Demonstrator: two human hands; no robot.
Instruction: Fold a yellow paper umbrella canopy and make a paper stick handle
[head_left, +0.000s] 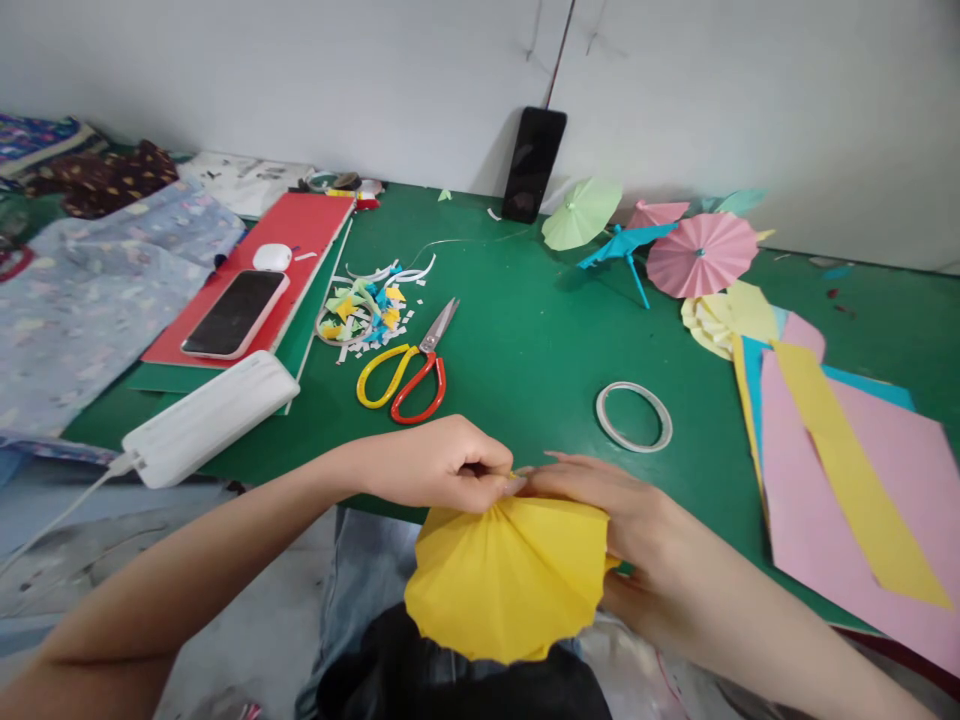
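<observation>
A yellow pleated paper umbrella top (pixel 506 585) hangs fanned out over the table's front edge. My left hand (pixel 457 465) is closed, pinching it at the gathered centre. My right hand (pixel 600 500) meets the left there, its fingertips at the same point and its palm behind the paper's right side; some of its fingers are hidden. Scissors (pixel 429 345) with one yellow and one red handle lie partly open beyond my left hand. A roll of tape (pixel 634 416) lies flat beyond my right hand.
Finished paper umbrellas (pixel 702 254) stand at the back right. Coloured paper sheets (pixel 885 480) overhang the right front edge. Paper scraps (pixel 367 310) lie left of centre. Left are a white power bank (pixel 210 420), a phone (pixel 236 313) and a red folder (pixel 300 235). Another phone (pixel 534 165) leans on the wall.
</observation>
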